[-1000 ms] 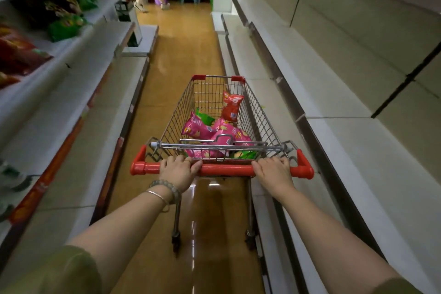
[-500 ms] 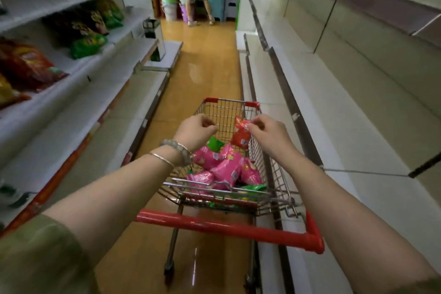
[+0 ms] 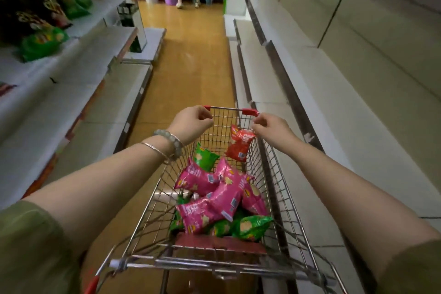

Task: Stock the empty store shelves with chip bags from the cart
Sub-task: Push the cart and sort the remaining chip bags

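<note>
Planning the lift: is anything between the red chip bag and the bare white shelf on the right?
Only the wire cart's right wall, beside the red chip bag pinched by the right hand. Above its rim, nothing visible blocks the white shelf.

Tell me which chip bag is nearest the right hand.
The red bag at the cart's far end: the right hand pinches its top. Pink bags and green bags lie lower.

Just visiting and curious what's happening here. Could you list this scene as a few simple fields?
Place: store aisle between shelves
Cart: wire, holds pink bags and green bags
Right hand: pinches top of red bag
Left hand: curled over cart, nothing seen in it
Left shelves: a few stocked bags
</note>
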Demonstrator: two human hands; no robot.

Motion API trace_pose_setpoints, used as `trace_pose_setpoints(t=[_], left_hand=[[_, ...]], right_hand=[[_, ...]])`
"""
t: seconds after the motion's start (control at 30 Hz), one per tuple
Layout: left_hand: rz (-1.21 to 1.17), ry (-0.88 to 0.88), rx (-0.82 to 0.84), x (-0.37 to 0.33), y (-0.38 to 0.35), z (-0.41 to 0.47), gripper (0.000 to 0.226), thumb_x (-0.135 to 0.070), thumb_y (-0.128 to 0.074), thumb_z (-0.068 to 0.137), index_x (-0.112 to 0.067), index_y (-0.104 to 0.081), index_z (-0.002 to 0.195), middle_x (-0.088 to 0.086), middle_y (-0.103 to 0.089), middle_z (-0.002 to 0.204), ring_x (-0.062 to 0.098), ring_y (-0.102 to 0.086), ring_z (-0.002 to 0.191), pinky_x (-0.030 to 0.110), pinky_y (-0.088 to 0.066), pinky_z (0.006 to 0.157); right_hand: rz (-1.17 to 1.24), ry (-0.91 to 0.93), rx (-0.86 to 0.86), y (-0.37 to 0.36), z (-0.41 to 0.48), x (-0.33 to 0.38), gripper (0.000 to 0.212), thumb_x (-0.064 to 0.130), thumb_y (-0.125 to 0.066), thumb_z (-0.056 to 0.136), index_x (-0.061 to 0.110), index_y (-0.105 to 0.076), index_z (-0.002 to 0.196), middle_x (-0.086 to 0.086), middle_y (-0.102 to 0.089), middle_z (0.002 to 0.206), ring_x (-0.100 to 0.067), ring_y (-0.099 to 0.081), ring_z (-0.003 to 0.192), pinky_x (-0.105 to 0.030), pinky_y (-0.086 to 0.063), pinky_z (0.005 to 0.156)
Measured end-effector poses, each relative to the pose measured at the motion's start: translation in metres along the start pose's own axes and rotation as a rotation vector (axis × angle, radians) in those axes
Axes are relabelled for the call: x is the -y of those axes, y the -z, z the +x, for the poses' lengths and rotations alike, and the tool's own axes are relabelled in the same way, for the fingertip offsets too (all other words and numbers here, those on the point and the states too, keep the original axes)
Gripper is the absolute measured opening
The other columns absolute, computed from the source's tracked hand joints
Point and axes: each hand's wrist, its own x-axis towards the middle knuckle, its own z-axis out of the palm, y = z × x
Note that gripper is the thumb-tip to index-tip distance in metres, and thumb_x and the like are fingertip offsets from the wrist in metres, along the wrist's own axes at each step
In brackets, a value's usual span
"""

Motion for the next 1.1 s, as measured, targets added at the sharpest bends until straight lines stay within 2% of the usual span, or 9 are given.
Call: trace_pose_setpoints(t=[0.13,0.27,0.43,0.53,0.7,0.83,0.9,1.0,1.1], left_hand=[[-0.038,0.045,0.054,0.017,-0.024,0.059,0.024,-0.023,-0.055,0.093,-0.012,-0.060,0.114,0.004,-0.061,0.109,0.020,-0.059,0.099,0.037,-0.051,0.092],[-0.103,0.133,0.061,0.045,-0.071,0.108,0.023,-0.020,-0.056,0.093,-0.010,-0.061,0.113,0.007,-0.063,0.112,0.021,-0.058,0.102,0.035,-0.050,0.092],[-0.190,0.297,0.006,0.101,-0.126,0.137,0.026,-0.020,-0.057,0.092,-0.011,-0.058,0.116,0.003,-0.062,0.112,0.018,-0.057,0.105,0.032,-0.047,0.093],[-0.210,0.385,-0.019,0.136,-0.153,0.142,0.029,-0.017,-0.057,0.091,-0.010,-0.057,0.119,0.005,-0.062,0.116,0.017,-0.057,0.105,0.030,-0.046,0.094],[-0.260,0.475,-0.038,0.181,-0.184,0.148,0.031,-0.015,-0.058,0.091,-0.008,-0.056,0.121,0.007,-0.061,0.118,0.020,-0.057,0.109,0.033,-0.046,0.097],[-0.331,0.532,-0.067,0.201,-0.197,0.150,0.029,-0.013,-0.058,0.090,-0.007,-0.057,0.118,0.009,-0.061,0.115,0.024,-0.059,0.107,0.035,-0.047,0.096],[-0.355,0.555,-0.069,0.206,-0.201,0.148,0.028,-0.012,-0.058,0.090,-0.008,-0.058,0.117,0.008,-0.061,0.111,0.025,-0.060,0.104,0.037,-0.049,0.093],[-0.367,0.557,-0.054,0.208,-0.205,0.143,0.026,-0.012,-0.058,0.090,-0.008,-0.057,0.115,0.008,-0.062,0.107,0.026,-0.060,0.103,0.035,-0.049,0.090],[-0.375,0.556,-0.019,0.204,-0.206,0.139,0.026,-0.013,-0.058,0.091,-0.008,-0.057,0.116,0.005,-0.060,0.105,0.021,-0.059,0.101,0.033,-0.048,0.092]], right_hand=[[-0.078,-0.060,-0.022,-0.008,0.057,-0.022,0.030,0.026,-0.053,0.093,0.010,-0.056,0.117,-0.010,-0.061,0.115,-0.016,-0.052,0.087,-0.024,-0.038,0.061],[-0.123,-0.110,0.024,-0.038,0.114,-0.066,0.042,0.030,-0.056,0.092,0.006,-0.050,0.125,-0.011,-0.057,0.125,-0.023,-0.054,0.108,-0.026,-0.038,0.081],[-0.095,-0.166,0.116,-0.109,0.181,-0.124,0.053,0.031,-0.066,0.084,0.006,-0.046,0.126,-0.011,-0.053,0.125,-0.021,-0.054,0.105,-0.028,-0.041,0.077],[-0.118,-0.176,0.149,-0.150,0.215,-0.149,0.063,0.030,-0.070,0.081,0.007,-0.041,0.132,-0.012,-0.047,0.131,-0.027,-0.050,0.116,-0.038,-0.046,0.093],[-0.302,-0.174,0.118,-0.192,0.266,-0.185,0.080,0.030,-0.070,0.081,0.007,-0.026,0.143,-0.015,-0.030,0.146,-0.032,-0.035,0.132,-0.043,-0.034,0.108],[-0.360,-0.268,0.170,-0.208,0.291,-0.206,0.105,0.028,-0.073,0.078,0.009,0.000,0.150,-0.013,-0.003,0.158,-0.033,-0.009,0.144,-0.045,-0.016,0.116],[-0.436,-0.309,0.198,-0.214,0.290,-0.213,0.109,0.029,-0.075,0.077,0.013,0.005,0.150,-0.015,-0.010,0.157,-0.035,-0.006,0.144,-0.047,-0.016,0.114],[-0.517,-0.298,0.178,-0.223,0.277,-0.222,0.098,0.029,-0.077,0.074,0.013,-0.015,0.147,-0.016,-0.036,0.143,-0.035,-0.030,0.134,-0.049,-0.032,0.106],[-0.656,-0.189,0.189,-0.230,0.260,-0.223,0.078,0.029,-0.074,0.076,0.013,-0.032,0.140,-0.013,-0.043,0.135,-0.033,-0.041,0.125,-0.048,-0.041,0.097]])
